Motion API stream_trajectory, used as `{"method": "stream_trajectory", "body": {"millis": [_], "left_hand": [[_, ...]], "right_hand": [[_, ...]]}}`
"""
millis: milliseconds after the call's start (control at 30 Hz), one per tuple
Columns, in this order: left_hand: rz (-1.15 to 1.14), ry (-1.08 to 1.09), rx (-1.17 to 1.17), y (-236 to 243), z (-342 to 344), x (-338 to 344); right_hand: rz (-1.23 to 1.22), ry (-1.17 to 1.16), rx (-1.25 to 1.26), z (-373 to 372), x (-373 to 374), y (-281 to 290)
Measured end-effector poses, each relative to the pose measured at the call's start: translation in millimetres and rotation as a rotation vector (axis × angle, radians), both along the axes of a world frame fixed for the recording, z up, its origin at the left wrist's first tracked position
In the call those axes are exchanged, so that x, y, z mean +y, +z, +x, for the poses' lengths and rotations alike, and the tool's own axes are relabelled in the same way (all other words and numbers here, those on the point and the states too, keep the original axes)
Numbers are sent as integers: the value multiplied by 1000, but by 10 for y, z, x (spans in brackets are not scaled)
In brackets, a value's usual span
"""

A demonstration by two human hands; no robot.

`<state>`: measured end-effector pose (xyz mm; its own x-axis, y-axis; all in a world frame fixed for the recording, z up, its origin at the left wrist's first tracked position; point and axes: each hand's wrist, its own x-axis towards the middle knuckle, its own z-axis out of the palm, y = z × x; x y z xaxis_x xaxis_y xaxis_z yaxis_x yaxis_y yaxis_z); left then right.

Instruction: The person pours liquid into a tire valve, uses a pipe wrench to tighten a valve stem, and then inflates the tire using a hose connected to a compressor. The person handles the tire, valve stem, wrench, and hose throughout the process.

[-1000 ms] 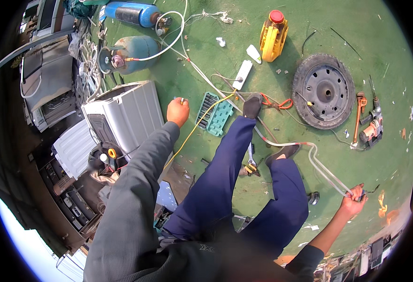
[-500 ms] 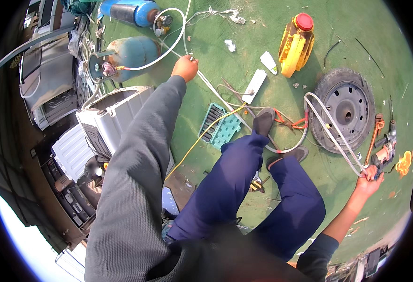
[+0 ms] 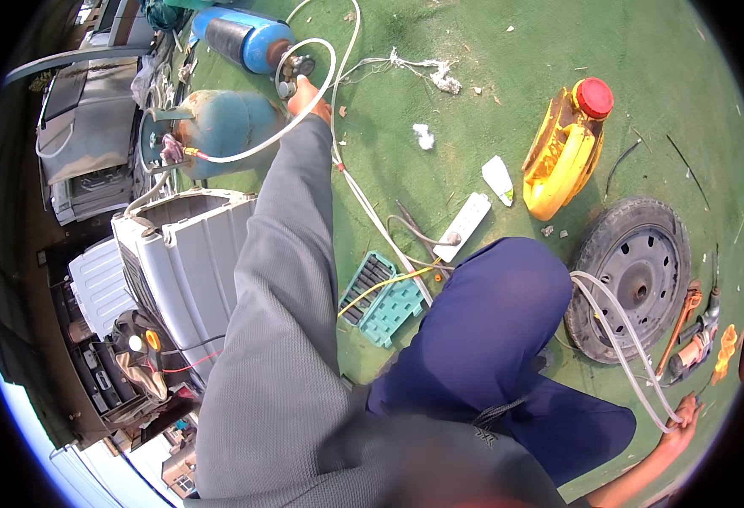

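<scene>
My left hand (image 3: 311,100) reaches to the valve fitting (image 3: 286,88) at the end of a blue gas cylinder (image 3: 251,42). Its fingers are curled at the fitting, partly hidden behind a pale hose (image 3: 331,63). A rusty teal gas cylinder (image 3: 228,131) lies just nearer, with a hose connected at its left end. Out at the lower right, my right hand (image 3: 683,425) is closed on a pair of pale hoses (image 3: 634,364). Whatever they end in is hidden by the hand.
A wheel (image 3: 634,279), an orange wrench (image 3: 678,326) and a power tool (image 3: 698,339) lie at right. A yellow jug (image 3: 565,152), white power strip (image 3: 465,225) and teal socket case (image 3: 393,309) are on the green ground. A white appliance housing (image 3: 190,254) stands left.
My left hand has moved up and left to the blue cylinder's valve fitting. My body has leaned or crouched forward, and my right hand appears lower in the view, still holding the hoses.
</scene>
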<state>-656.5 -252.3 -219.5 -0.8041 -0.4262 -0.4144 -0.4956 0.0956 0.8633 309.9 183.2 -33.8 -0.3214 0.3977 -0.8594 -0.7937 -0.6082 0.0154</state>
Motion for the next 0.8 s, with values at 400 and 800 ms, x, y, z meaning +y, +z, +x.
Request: {"method": "stream_trajectory", "body": {"millis": [400,800], "left_hand": [[414,-195,-38,-500,-683,-14],[769,-87,79,-574,-768,-17]], "right_hand": [[213,-88,-556,1753,-472,-411],[212,-98,-695,1318,-544,-317]]}}
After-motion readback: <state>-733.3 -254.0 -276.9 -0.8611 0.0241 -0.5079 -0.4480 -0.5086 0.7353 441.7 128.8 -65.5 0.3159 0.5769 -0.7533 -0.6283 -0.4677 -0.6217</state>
